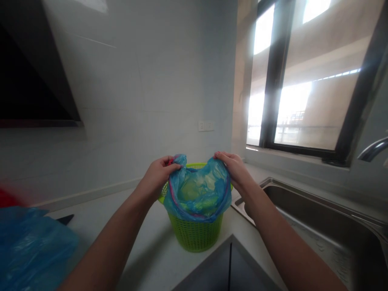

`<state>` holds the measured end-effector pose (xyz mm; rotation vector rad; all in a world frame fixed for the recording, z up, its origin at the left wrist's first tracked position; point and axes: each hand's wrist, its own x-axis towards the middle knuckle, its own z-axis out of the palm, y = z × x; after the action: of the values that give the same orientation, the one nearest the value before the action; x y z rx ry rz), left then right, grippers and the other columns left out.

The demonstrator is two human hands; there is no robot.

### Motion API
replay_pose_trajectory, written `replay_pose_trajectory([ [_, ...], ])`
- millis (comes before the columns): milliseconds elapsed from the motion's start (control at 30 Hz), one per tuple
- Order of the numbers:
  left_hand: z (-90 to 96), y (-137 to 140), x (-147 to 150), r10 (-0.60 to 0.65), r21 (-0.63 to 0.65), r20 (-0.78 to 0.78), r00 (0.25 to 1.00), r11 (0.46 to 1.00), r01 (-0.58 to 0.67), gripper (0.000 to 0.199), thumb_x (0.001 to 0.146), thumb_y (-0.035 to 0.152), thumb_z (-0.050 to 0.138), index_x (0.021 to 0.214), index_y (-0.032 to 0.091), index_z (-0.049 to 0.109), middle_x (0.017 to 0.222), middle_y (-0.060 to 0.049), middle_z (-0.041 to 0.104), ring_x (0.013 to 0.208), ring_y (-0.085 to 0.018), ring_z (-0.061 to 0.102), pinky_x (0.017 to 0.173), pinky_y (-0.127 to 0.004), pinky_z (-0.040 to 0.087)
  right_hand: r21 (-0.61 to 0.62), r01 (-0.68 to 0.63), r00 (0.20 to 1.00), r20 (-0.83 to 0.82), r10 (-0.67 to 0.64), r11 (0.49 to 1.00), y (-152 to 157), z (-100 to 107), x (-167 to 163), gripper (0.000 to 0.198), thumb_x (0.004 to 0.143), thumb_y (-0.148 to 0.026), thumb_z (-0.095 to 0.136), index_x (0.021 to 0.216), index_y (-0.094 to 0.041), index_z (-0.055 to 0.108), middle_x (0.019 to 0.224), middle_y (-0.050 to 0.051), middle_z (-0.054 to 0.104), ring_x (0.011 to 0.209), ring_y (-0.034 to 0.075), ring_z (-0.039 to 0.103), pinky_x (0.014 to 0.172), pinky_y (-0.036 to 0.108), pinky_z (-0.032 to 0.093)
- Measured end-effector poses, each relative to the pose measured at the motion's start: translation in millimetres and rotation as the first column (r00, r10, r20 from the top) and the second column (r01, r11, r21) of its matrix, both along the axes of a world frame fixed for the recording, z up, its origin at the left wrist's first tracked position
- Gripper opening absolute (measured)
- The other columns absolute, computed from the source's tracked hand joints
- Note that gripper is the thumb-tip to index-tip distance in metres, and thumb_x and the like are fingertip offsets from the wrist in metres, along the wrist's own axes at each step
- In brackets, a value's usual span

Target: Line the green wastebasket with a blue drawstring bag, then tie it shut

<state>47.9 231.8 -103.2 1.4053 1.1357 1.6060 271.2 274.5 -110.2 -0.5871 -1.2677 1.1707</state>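
Note:
A green perforated plastic basket [195, 234] stands upright on the white countertop [151, 246]. Inside it, and folded over its front rim, lies a thin blue plastic bag [200, 188] with a pinkish-red drawstring along its edge. My left hand [160, 171] pinches the bag's edge at the basket's left, where a bit of red shows between the fingers. On the opposite side my right hand [232, 163] grips the bag's edge, its thumb and fingers closed. Both hands lift the bag's top slightly above the rim. The bottom of the bag is hidden within the basket.
A steel sink [315, 226] with a faucet [372, 149] lies to the right, below a window. More blue plastic [33, 250] sits at the lower left, near a dark flat object [65, 219]. A range hood [33, 81] hangs at upper left; the counter's corner edge is in front.

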Motion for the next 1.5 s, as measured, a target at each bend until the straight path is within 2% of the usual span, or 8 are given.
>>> replay_pose_trajectory([
  [333,-1.6,-0.3,1.8,0.082,0.09,0.069,0.994,0.992,-0.089,0.014,0.05,0.016,0.072,0.06,0.015,0.063,0.057,0.003,0.058,0.049,-0.008,0.048,0.046,-0.017,0.035,-0.09,-0.176,0.954,-0.259,0.148,0.98,18.4,0.0,7.8,0.027,0.057,-0.006,0.072,0.081,-0.017,0.077,0.077,0.0,0.071,0.073,0.012,0.061,0.072,0.024,0.049],
  [467,-2.9,0.6,-0.2,0.031,0.121,0.023,0.999,0.992,-0.034,0.04,0.052,0.011,0.059,0.088,0.016,0.077,0.094,-0.007,0.073,0.078,-0.018,0.065,0.059,-0.021,0.048,-0.107,-0.169,0.952,-0.276,0.134,0.98,19.7,-1.0,7.5,0.026,0.057,-0.004,0.07,0.079,-0.017,0.076,0.078,0.0,0.072,0.075,0.012,0.062,0.073,0.023,0.05],
  [667,-5.7,2.4,-2.6,0.222,0.325,-0.053,0.974,0.926,-0.193,0.057,0.05,0.004,0.052,0.097,0.022,0.078,0.142,-0.005,0.052,0.112,-0.023,0.06,0.073,-0.024,0.054,-0.117,-0.163,0.923,-0.369,0.109,0.98,29.2,-5.8,11.8,0.04,0.051,0.008,0.057,0.077,-0.018,0.071,0.075,-0.004,0.069,0.074,0.009,0.06,0.072,0.018,0.049],
  [900,-12.2,6.6,-8.6,0.502,0.391,0.067,0.863,0.782,-0.485,0.039,0.065,0.011,0.061,0.098,0.022,0.078,0.118,-0.006,0.059,0.1,-0.021,0.06,0.079,-0.027,0.05,-0.136,-0.159,0.927,-0.362,0.1,0.978,29.6,-6.9,11.9,0.049,0.056,0.005,0.058,0.099,-0.02,0.06,0.087,0.005,0.075,0.08,0.016,0.065,0.069,0.025,0.051],
  [1000,-10.3,7.6,-8.9,0.41,0.368,0.147,0.9,0.822,-0.434,0.023,0.073,0.03,0.069,0.09,0.019,0.079,0.102,-0.006,0.066,0.098,-0.022,0.062,0.087,-0.03,0.048,-0.101,-0.195,0.929,-0.338,0.151,0.976,22.9,-4.2,9.3,0.032,0.065,-0.005,0.066,0.087,-0.022,0.05,0.09,0.008,0.077,0.074,0.017,0.064,0.066,0.027,0.051],
  [1167,-5.4,0.4,-2.5,0.369,0.285,0.335,0.867,0.837,-0.466,0.029,0.081,0.039,0.061,0.071,0.016,0.075,0.087,-0.007,0.073,0.093,-0.022,0.065,0.093,-0.033,0.046,-0.064,-0.195,0.948,-0.269,0.171,0.979,15.6,-2.4,6.1,0.032,0.071,-0.013,0.073,0.082,-0.023,0.045,0.089,0.007,0.076,0.077,0.016,0.067,0.068,0.026,0.051],
  [1333,-8.7,-10.6,2.0,0.359,0.211,0.36,0.861,0.867,-0.451,0.024,0.075,0.03,0.07,0.094,0.017,0.077,0.092,-0.006,0.074,0.084,-0.019,0.066,0.077,-0.029,0.051,-0.061,-0.185,0.963,-0.211,0.169,0.981,10.1,-1.3,4.3,0.039,0.07,-0.014,0.076,0.097,-0.023,0.048,0.085,0.005,0.075,0.08,0.018,0.069,0.074,0.03,0.053],
  [1500,-12.0,-13.4,4.5,0.392,0.208,0.411,0.823,0.839,-0.503,0.04,0.067,0.013,0.067,0.106,0.017,0.075,0.096,-0.006,0.071,0.081,-0.015,0.064,0.067,-0.023,0.05,-0.098,-0.169,0.971,-0.187,0.149,0.981,3.6,3.3,2.9,0.054,0.07,-0.013,0.072,0.115,-0.02,0.044,0.087,0.007,0.076,0.077,0.018,0.07,0.071,0.028,0.053],
])
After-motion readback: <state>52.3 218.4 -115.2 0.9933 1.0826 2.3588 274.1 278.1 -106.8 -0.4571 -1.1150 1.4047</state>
